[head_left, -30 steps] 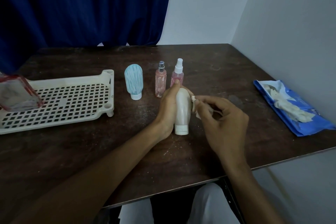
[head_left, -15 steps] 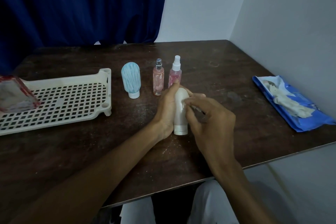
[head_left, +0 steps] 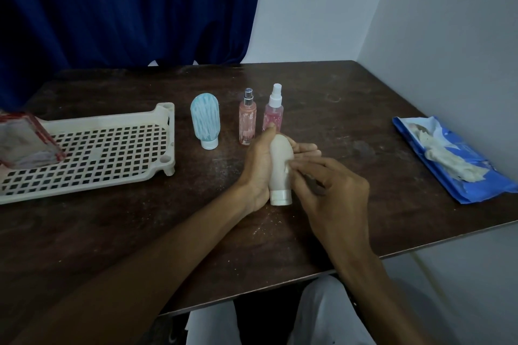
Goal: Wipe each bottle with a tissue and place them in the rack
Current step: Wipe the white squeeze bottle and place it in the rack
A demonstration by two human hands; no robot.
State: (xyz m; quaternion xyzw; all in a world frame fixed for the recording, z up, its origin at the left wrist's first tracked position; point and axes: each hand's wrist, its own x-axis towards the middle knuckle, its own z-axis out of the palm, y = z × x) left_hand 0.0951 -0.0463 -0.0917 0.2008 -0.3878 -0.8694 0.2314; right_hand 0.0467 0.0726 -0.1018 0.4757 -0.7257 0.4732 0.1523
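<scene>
Standing upright, cap-down: cream bottle (head_left: 280,165).

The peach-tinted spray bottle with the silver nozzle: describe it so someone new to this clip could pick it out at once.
Start at the cream rack on the left of the table; three bottles stand upright beside it. The peach spray bottle is the middle one, between the blue tube and the pink spray bottle. It alone is slim, straight-sided and silver-topped.

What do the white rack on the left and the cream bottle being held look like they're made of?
The rack looks like moulded plastic, matt off-white: its base is a regular grid of square holes, with rounded corner posts. The cream bottle, held by the left hand, seems to be matt, opaque plastic with a flat cap at the bottom; possibly a soft squeeze tube, though that's a guess.
</scene>
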